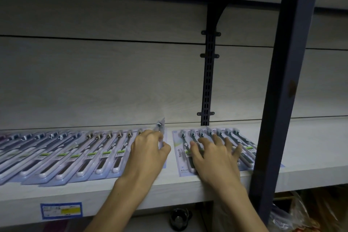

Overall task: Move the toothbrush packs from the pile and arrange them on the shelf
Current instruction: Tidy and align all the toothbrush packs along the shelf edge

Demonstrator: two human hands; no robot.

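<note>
The shelf (310,149), a pale board framed by a dark metal upright (282,81) at about two o'clock of the view, carries everything that matters here. Across its surface from nine o'clock toward the centre runs a long row of toothbrush packs (62,158), overlapping like shingles, brush heads toward the back wall. At about four o'clock of centre lies a second, smaller pile of packs (181,154), fanned and overlapping, its printed card edge facing left. A blue price label (61,210) sits on the shelf's front edge at seven o'clock. The left hand (148,152) works at the right end of the long row, thumb and fingers curled round a single pack (160,128) that stands tilted up on edge, its top poking above the knuckles toward twelve o'clock. The right hand (214,158) lies on the pile with fingers spread and fairly straight, pressing it flat without gripping anything. These packs look light, a thin card backing under a clear moulded blister: stiff along the length yet easily bent, and likely slick enough for neighbours to slide when one is pulled. The safest hold seems to be a pinch on the long card edge or beside the blister, not on the bubble itself, which could dent.
</note>
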